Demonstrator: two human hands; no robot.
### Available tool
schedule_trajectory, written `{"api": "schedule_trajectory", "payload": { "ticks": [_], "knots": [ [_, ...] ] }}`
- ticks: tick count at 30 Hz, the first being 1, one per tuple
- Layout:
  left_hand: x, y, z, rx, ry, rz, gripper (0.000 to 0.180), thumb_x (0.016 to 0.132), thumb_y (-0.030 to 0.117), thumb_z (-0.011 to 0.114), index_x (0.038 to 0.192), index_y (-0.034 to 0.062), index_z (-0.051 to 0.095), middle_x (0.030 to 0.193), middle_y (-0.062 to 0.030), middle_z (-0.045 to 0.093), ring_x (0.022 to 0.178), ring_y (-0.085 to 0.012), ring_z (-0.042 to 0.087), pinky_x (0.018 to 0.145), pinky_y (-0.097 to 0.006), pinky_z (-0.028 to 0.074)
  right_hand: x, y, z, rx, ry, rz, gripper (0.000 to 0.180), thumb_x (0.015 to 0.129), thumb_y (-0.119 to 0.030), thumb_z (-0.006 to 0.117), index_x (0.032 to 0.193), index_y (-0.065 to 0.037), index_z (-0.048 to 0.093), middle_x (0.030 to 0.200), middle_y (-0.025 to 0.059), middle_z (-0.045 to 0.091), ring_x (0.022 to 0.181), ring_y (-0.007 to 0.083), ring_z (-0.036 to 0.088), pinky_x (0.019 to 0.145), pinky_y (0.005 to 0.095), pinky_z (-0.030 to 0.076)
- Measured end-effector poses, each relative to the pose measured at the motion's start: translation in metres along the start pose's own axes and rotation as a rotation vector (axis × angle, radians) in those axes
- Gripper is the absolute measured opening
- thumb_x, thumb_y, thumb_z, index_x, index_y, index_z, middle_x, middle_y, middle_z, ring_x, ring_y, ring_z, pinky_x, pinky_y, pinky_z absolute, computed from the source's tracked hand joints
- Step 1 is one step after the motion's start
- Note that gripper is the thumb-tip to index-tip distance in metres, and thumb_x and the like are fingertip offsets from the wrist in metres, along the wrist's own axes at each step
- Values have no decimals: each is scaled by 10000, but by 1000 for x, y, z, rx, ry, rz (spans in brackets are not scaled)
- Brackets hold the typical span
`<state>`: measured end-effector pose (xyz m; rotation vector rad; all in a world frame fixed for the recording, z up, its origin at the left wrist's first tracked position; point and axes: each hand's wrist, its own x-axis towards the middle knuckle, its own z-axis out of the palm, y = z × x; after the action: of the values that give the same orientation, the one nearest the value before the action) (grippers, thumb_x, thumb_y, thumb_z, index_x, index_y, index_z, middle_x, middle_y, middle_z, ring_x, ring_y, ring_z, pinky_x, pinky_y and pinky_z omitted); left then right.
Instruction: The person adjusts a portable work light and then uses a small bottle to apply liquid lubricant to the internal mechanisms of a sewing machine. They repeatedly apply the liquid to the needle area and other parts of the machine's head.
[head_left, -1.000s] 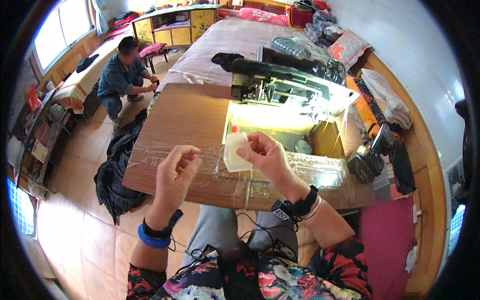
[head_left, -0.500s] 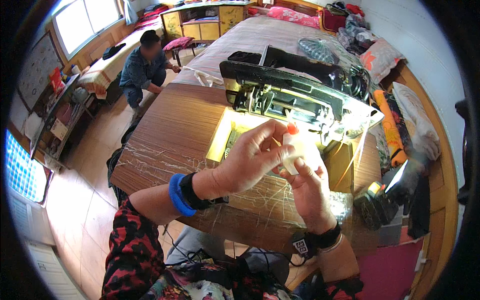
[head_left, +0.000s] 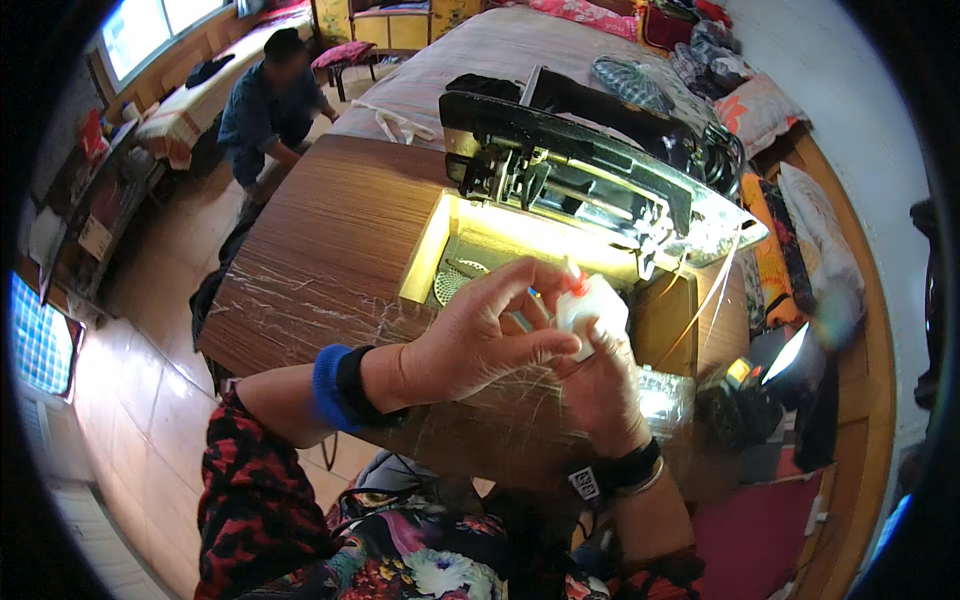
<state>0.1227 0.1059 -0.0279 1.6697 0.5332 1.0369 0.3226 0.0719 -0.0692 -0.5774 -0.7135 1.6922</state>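
A small white plastic bottle (head_left: 596, 316) with a red neck and a pale tip is held above the table. My right hand (head_left: 603, 395) grips its lower part from below, thumb along its side. My left hand (head_left: 490, 325) pinches at its left side, forefinger by the red neck and thumb lower down. Beyond my hands a black sewing machine (head_left: 590, 170) lies tipped back, its metal underside brightly lit. Below it the opening in the wooden table (head_left: 310, 240) shows pale inner walls and a perforated round metal piece (head_left: 458, 280).
Loose threads are scattered over the tabletop. A lit lamp (head_left: 785, 355) stands at the right, beside the table. A bed (head_left: 450, 60) is behind the machine, with a pillow (head_left: 765, 110) and bundled clothes. At the far left a person (head_left: 265, 115) crouches by the table's edge.
The view has shifted, showing more of the table opening. The bottle has turned and looks broader now; both hands stay on it. The left forefinger has moved beside the red neck.
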Motion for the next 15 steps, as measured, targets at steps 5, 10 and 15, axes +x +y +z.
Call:
{"api": "schedule_trajectory", "payload": {
  "ticks": [5,10,15],
  "knots": [
    [6,11,-5,69,92,3,334,1005,139,692,1280,17,548,1120,-63,569,902,-98,634,668,-238,592,11,-4,-25,45,115,-166,543,980,-249,711,1436,-50,493,1320,108,630,1135,246,668,920,424,606],
    [10,16,-71,107,55,4,236,1056,247,620,1168,39,615,990,-24,635,797,-83,625,620,-224,553,16,-3,-30,115,258,-207,457,940,-139,753,1341,-46,555,1305,116,631,1226,328,632,947,461,603],
    [-2,4,-144,628,-221,-142,249,1018,261,670,1081,20,666,825,-60,685,782,-123,655,662,-296,522,33,6,-20,158,353,-241,360,903,-85,787,1222,-38,626,1265,76,619,1252,352,609,924,465,601]
  ]
}}
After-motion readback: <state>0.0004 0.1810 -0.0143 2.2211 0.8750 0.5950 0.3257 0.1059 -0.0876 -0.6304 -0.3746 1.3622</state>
